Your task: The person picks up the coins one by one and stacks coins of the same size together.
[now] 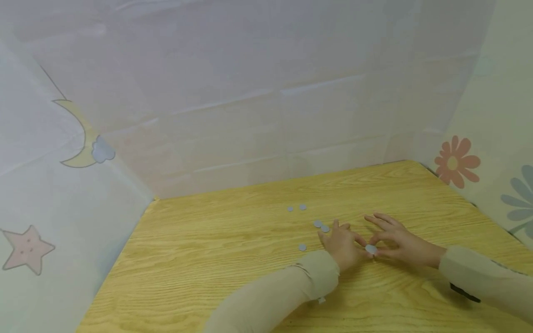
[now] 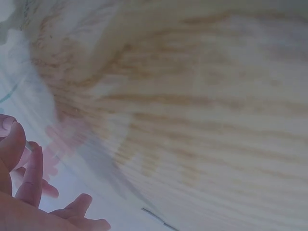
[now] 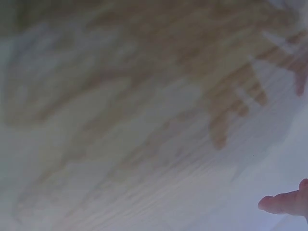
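Observation:
A small pale grey, flat round disc (image 1: 371, 249) is held between my two hands over the wooden tabletop. My left hand (image 1: 343, 248) pinches its left side with thumb and index finger, the other fingers spread. From the right, my right hand (image 1: 400, 242) pinches the same disc, its remaining fingers raised and extended. In the left wrist view, the left hand (image 2: 29, 192) shows at the lower left with the thin disc edge (image 2: 29, 146) at its fingertips. Only a bit of the right hand (image 3: 286, 202) enters the right wrist view; its pinch is outside that frame.
Two similar discs (image 1: 325, 228) touch or overlap just left of the left hand. Another disc (image 1: 302, 247) lies nearer the left sleeve, and two more (image 1: 302, 207) lie farther back on the wooden table (image 1: 208, 249). Printed cloth walls (image 1: 233, 138) stand behind and at both sides.

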### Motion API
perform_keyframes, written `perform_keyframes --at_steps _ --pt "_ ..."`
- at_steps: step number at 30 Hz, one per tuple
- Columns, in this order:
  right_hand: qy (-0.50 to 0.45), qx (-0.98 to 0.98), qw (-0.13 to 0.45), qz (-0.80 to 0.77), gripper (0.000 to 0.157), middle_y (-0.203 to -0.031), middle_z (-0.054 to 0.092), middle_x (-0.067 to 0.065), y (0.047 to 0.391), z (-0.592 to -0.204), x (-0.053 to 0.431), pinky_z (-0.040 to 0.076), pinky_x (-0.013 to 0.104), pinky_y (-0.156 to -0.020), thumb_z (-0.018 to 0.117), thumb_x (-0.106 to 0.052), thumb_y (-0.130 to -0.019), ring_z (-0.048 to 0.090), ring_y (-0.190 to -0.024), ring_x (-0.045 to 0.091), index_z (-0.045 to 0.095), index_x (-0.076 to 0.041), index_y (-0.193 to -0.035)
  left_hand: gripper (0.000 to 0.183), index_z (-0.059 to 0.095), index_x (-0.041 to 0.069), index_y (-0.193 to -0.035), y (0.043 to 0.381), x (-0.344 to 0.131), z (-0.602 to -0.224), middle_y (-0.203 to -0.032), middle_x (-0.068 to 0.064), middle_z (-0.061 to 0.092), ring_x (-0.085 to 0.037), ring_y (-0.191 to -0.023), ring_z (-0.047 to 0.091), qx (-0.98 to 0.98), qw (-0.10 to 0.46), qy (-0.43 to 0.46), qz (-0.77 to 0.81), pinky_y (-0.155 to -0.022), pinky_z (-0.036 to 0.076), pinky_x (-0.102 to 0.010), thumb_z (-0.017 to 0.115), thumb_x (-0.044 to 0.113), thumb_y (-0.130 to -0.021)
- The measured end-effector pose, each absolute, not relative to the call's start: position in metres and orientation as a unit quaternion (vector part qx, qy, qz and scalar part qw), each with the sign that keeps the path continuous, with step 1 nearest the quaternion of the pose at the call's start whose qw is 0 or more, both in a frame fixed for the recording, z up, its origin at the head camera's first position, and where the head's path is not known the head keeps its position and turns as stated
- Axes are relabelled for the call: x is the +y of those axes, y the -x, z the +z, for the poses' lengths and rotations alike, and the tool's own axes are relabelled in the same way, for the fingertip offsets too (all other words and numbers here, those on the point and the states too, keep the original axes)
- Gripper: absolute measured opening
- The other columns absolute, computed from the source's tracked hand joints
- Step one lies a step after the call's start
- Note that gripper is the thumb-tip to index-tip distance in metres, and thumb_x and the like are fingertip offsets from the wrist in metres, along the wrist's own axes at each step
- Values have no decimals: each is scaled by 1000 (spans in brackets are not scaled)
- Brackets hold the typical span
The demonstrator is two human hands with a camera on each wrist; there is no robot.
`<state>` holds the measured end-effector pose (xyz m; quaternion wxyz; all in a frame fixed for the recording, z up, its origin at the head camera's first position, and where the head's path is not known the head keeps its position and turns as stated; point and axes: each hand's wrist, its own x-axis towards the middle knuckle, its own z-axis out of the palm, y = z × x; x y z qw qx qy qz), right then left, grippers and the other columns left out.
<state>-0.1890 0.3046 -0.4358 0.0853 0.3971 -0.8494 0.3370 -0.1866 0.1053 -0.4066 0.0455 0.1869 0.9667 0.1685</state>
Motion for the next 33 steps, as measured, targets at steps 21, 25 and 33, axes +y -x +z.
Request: perform_keyframes --at_steps 21,25,33 --pt "-408 -861 89 290 21 -150 14 -26 194 -447 315 17 79 -89 79 -16 -78 -4 -137 -11 68 -25 -93 27 73 38 -105 192 79 -402 -143 7 49 -24 -141 32 969 58 -190 145 -102 29 -63 76 47 -79" --pt "-392 -867 63 301 19 -148 15 -25 195 -447 318 24 79 -82 78 -19 -80 -2 -133 -16 69 -24 -95 26 74 34 -102 195 67 -402 -142 4 51 -26 -140 34 968 51 -191 154 -100 29 -66 78 44 -79" --pt "-394 -865 31 308 29 -149 32 -12 197 -451 324 16 37 -112 74 -18 -85 8 -133 -13 70 -15 -114 26 75 29 -103 209 43 -413 -141 -2 53 -34 -140 33 964 27 -200 175 -96 27 -73 78 40 -80"
